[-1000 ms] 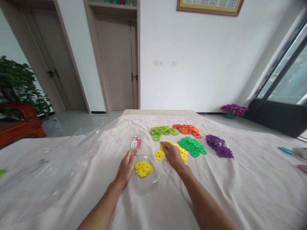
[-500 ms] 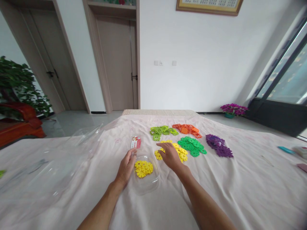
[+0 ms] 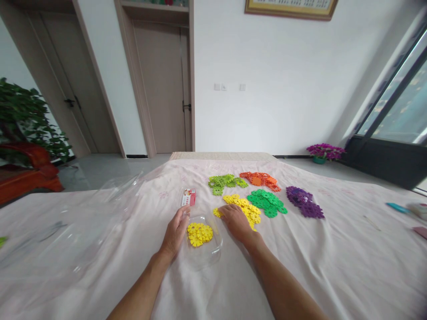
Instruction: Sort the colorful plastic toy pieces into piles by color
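Observation:
My left hand (image 3: 176, 227) grips the left side of a clear plastic box (image 3: 204, 258), thumb and fingers at its rim. Several yellow snowflake discs (image 3: 200, 234) lie in a small heap inside the box. Just right of it, my right hand (image 3: 236, 220) is lowered onto the near left edge of a yellow disc pile (image 3: 251, 211). Its fingers are drawn together on a yellow snowflake disc (image 3: 217, 213) that sticks out to the left of the fingertips. The hand covers part of the pile.
Beyond the yellow pile are lime green discs (image 3: 222, 182), orange discs (image 3: 260, 180), green discs (image 3: 267, 202) and purple discs (image 3: 304, 203). A red and white card (image 3: 188, 197) lies behind the box. Clear plastic wrapping (image 3: 80, 231) spreads over the left of the cloth.
My right hand has come down onto the yellow pile and its fingers have closed at the edge. My left hand and the box have stayed in place.

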The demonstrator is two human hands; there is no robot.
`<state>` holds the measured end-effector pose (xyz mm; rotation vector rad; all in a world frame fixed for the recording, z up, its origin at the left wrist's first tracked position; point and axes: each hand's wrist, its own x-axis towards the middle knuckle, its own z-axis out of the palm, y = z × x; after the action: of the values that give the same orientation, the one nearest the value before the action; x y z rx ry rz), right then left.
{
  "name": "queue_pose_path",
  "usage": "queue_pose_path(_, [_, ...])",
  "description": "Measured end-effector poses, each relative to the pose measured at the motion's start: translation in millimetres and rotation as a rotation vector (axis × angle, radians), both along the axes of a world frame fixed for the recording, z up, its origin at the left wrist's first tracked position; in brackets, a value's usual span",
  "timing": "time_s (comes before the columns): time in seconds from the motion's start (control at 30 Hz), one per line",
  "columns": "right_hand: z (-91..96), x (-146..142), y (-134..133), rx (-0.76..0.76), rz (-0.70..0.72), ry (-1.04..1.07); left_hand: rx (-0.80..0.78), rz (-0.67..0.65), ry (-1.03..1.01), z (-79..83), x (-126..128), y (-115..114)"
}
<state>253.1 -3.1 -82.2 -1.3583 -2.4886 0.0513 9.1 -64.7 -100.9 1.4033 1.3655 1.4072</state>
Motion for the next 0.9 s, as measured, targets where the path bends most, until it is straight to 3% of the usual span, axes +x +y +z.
queue_pose_path(0.33, [1.4, -6.5, -3.6, 0.046, -0.035, -0.048, 0.006, 0.003, -0.006, -0.3, 0.5, -0.3])
queue_pose_path(0.5, [-2.8, -3.5, 0.9, 0.071, -0.189, -0.013, 0.005, -0.002, 0.006, -1.6, 0.4, 0.2])
queue_pose_path(0.6, [-3.2, 0.0, 2.7, 0.100, -0.248, 0.135, 0.003, 0.000, 0.012, -1.2, 0.1, 0.0])
queue_pose_path(0.77, [9.3, -8.2, -2.3, 0.055, -0.317, 0.567, 0.000, -0.003, 0.018, 1.2, -0.5, -0.4])
queue_pose_path(0.9, [23.1, -28.3, -14.5, -0.075, -0.142, 0.783, 0.003, 0.021, 0.038, 5.1, 0.9, -1.3])
